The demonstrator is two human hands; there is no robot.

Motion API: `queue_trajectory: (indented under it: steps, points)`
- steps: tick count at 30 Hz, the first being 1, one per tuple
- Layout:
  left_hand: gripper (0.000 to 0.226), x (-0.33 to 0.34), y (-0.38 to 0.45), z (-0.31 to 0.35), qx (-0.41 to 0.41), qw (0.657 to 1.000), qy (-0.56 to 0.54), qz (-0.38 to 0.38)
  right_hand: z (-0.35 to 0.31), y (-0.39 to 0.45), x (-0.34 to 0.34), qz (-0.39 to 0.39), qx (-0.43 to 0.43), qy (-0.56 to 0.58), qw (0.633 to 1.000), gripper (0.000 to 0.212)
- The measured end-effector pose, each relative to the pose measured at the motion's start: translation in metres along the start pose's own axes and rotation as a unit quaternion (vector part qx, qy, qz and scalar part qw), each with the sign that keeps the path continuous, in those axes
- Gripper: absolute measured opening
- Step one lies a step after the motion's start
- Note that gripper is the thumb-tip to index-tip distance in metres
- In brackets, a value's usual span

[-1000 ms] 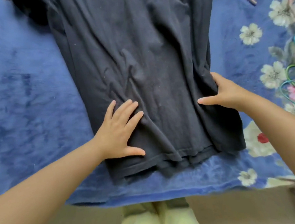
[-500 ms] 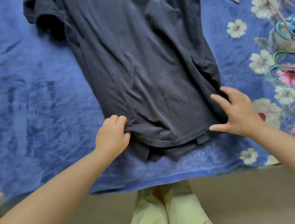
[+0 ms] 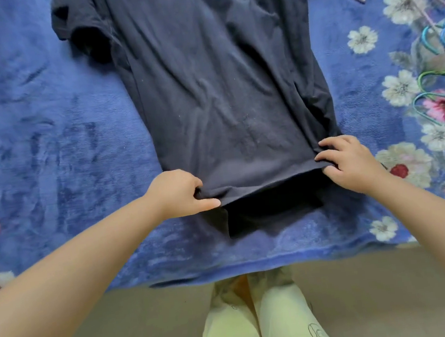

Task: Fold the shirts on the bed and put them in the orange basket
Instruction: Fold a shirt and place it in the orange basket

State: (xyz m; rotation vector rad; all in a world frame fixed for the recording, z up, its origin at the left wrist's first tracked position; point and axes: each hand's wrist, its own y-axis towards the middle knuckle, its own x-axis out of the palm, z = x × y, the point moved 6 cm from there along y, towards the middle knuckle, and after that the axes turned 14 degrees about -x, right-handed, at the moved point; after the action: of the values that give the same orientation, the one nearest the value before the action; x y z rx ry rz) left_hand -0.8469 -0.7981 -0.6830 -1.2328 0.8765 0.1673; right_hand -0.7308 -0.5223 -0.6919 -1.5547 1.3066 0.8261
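Nearest the camera, pale yellow-green trousers (image 3: 257, 327) stand on a beige floor (image 3: 383, 297), a dark line drawing on the right leg; no readable writing or brand shows anywhere. Compared with half a second ago, both hands have closed on the hem: the right hand (image 3: 352, 163), which then lay with fingers spread and nearly straight at the shirt's lower right edge, now has its fingers curled over the top layer and its thumb under it, pinching the hem corner. The left hand (image 3: 178, 192) grips the lower left hem as it did before, fingers tucked into the cloth and thumb lying along the edge. The top layer of the dark navy T-shirt (image 3: 220, 85) now runs in a taut, fairly straight line between the two hands, lifted slightly off the darker under layer that shows below it. The shirt lies spread on the blue floral blanket (image 3: 46, 138) covering the bed, hem toward the person, body stretching away to the short sleeves at the top, the left sleeve bunched. Far right, well apart from the shirt, coloured plastic hangers (image 3: 439, 38) lie in a loose heap on the blanket.
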Motion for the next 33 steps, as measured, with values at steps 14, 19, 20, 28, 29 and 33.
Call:
queue_trajectory:
  steps: [14, 19, 20, 28, 29, 33]
  points:
    - [0.060, -0.014, -0.012, -0.001, -0.105, 0.968, 0.179, 0.140, 0.020, -0.021, -0.028, 0.162, 0.207, -0.038, 0.964, 0.040]
    - [0.005, -0.030, -0.015, 0.004, -0.053, 0.950, 0.072, 0.299, 0.010, -0.022, -0.039, 0.149, 0.221, 0.002, 0.964, 0.055]
    - [0.017, -0.033, -0.018, 0.008, 0.002, 0.936, 0.058, 0.348, 0.008, -0.023, -0.038, 0.137, 0.221, 0.000, 0.966, 0.054]
    - [0.036, -0.026, -0.025, 0.046, 0.186, 0.943, 0.116, 0.251, 0.001, -0.024, -0.032, 0.061, 0.227, -0.020, 0.972, 0.033]
    - [0.040, -0.021, -0.019, 0.039, 0.115, 0.959, 0.155, 0.209, 0.001, -0.024, -0.033, 0.054, 0.228, -0.025, 0.972, 0.030]
    - [0.013, -0.016, -0.015, 0.002, -0.170, 0.977, 0.035, 0.127, 0.001, -0.022, -0.035, 0.010, 0.209, -0.061, 0.976, 0.023]
